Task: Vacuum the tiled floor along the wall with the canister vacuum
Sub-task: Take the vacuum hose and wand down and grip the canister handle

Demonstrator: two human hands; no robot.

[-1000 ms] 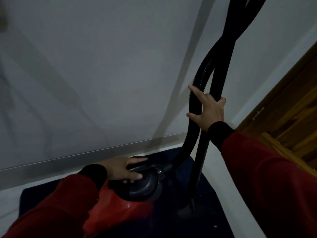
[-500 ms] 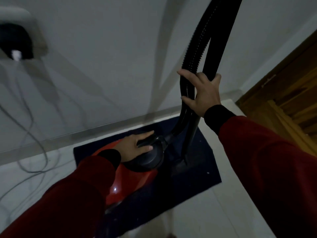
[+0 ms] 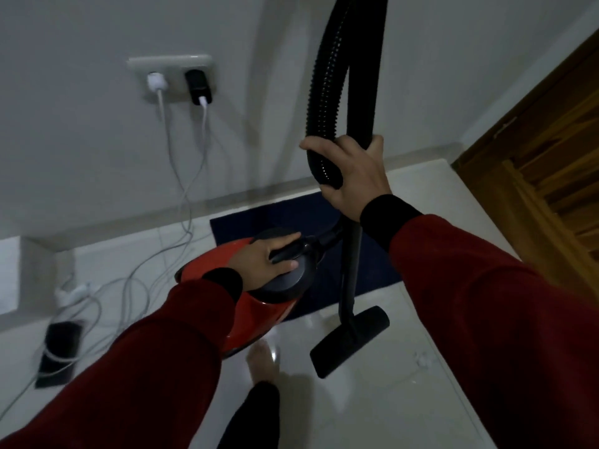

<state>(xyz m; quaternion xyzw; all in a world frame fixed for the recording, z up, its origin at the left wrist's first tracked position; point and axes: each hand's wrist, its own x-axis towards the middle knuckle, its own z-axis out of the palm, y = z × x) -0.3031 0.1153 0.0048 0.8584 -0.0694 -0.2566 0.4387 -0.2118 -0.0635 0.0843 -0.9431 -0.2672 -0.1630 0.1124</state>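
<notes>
Red canister vacuum (image 3: pixel 259 322) handle in your left hand (image 3: pixel 264 262); right hand (image 3: pixel 351 175) grips black hose (image 3: pixel 324 92) and wand (image 3: pixel 351 264). Repositioning step; next, set it down.

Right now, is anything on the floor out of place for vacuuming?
Yes. White charger cables trail loosely from the wall outlet across the tiles to a phone lying on the floor, left of the red canister.
</notes>
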